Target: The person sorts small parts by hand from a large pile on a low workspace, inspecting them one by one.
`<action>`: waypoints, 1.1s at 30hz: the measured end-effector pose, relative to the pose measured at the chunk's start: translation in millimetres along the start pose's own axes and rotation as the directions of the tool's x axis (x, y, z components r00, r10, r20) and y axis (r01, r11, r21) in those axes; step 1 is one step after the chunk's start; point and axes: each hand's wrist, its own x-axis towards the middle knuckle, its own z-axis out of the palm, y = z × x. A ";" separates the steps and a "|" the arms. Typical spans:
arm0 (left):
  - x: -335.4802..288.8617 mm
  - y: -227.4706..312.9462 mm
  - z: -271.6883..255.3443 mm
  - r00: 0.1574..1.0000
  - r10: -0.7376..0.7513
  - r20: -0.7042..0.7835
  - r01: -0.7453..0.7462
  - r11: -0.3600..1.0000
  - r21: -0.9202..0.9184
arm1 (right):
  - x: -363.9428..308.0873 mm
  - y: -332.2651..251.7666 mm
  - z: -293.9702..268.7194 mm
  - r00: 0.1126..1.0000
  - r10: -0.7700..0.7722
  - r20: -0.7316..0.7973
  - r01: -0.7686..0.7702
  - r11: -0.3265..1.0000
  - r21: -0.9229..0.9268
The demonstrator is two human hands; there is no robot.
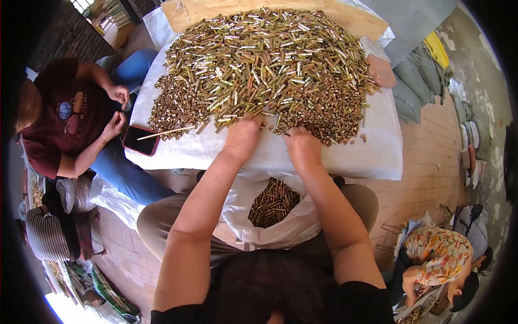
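Left hand: the person's left hand (244,132) is at the near edge of the heap, its fingers curled together beside a slim metal cylinder; whether they are clamped on it, I cannot tell.
Right hand: the person's right hand (303,144) is just across a narrow gap, fingers bunched at the heap's edge; a held piece is too small to confirm.
Long pieces: shiny gold-coloured metal cylinders (259,59) fill the middle and back of the heap, lying at all angles.
Short pieces: small brown-gold metal rings or nuts (340,113) bank up at the front right, with more at the front left.
Good handling: a light thumb-and-forefinger pinch on one loose piece at the fringe seems best; digging inward would probably start a slide.
Near edge: the surface under white woven sheeting (372,154) has a bare strip below both hands, giving the wrists room.
Below the edge: an open white woven sack (243,213) with coppery cylinders inside sits between the forearms.
Left side: a dark red-edged phone (141,144) and a thin pale stick (164,133) narrow the room.
Back: a pale wooden board (205,16) borders the heap.
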 end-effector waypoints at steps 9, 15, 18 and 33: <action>-14.3 8.8 2.2 0.986 -0.165 -0.028 0.124 0.828 -0.546 | -7.5 9.4 -23.7 0.996 0.085 -0.008 -0.074 0.911 0.405; -41.9 53.2 -5.8 0.877 -0.139 0.459 0.406 -0.294 -0.865 | -15.2 12.1 -51.6 0.896 0.204 0.395 -0.419 0.086 0.904; -46.9 66.2 -3.3 0.895 -0.117 0.430 0.389 -0.268 -0.882 | -20.8 13.2 -58.8 0.910 0.145 0.388 -0.403 0.101 0.909; -48.4 85.6 3.8 0.944 -0.168 0.284 0.252 -0.192 -0.949 | -27.0 15.9 -61.6 0.908 0.283 0.308 -0.378 0.239 0.895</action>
